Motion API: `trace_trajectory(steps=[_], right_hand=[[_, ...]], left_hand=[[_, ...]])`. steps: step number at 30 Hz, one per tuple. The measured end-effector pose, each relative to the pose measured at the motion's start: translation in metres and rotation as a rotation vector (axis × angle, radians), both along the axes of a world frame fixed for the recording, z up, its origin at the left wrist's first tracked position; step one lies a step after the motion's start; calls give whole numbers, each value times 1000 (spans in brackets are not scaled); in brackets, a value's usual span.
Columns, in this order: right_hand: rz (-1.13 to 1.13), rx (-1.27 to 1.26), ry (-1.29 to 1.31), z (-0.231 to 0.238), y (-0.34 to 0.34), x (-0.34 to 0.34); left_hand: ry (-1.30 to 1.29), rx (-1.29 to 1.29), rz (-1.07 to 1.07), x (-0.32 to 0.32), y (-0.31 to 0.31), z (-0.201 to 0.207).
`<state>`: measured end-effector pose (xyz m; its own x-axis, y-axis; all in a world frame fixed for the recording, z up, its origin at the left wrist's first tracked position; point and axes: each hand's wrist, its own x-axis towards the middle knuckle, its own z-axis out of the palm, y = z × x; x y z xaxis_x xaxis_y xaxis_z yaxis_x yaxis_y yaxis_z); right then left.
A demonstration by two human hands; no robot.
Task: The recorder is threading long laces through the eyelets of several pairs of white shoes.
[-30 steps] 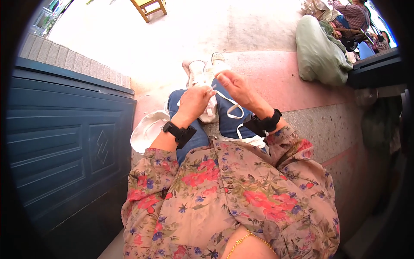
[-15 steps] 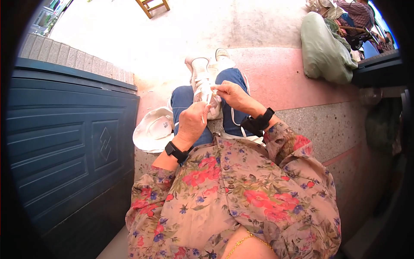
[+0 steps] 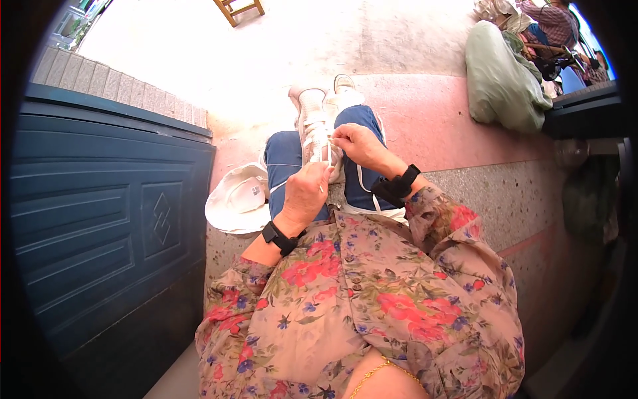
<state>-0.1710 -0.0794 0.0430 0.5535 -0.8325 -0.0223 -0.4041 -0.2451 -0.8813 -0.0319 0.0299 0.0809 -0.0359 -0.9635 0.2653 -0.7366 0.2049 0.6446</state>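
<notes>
A dark blue panelled door [image 3: 100, 219] fills the left side. Beyond it runs a grey brick ledge [image 3: 113, 93]. Bright sunlight washes out the concrete ground [image 3: 299, 40] ahead. A pink-and-grey speckled step [image 3: 478, 173] extends right. Wooden chair legs [image 3: 239, 8] show at top.

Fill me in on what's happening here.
A seated person in a floral shirt is working on a white sneaker resting on their lap. The left hand and the right hand each pinch part of its white lace, pulling it by the eyelets. A white hat lies on the floor beside their left knee.
</notes>
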Motion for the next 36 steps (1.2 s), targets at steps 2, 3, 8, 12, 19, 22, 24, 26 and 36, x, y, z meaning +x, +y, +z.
trace_trajectory(steps=[2,3,8,12,19,22,24,26,36], right_hand=[[10,-84,23,-6,-1,2],[20,-102,21,-5,-1,3],[45,169,-156,-1,-1,5],[78,511,-250,6,-1,4],[140,699,-225,10,-7,6],[111,789,-268,6,-8,5],[105,806,-309,5,-5,9],[68,342,-161,9,1,16],[4,46,-220,9,4,23]], left_hand=[[5,-11,4,-1,-1,0],[5,-11,5,-1,0,-1],[8,-17,-16,-4,1,-5],[13,-17,-17,-10,2,-5],[8,-23,-60,-16,0,-3],[15,-4,-31,-13,1,1],[25,24,-2,-9,1,4],[-18,154,52,-4,-1,7],[425,184,299,31,-35,-2]])
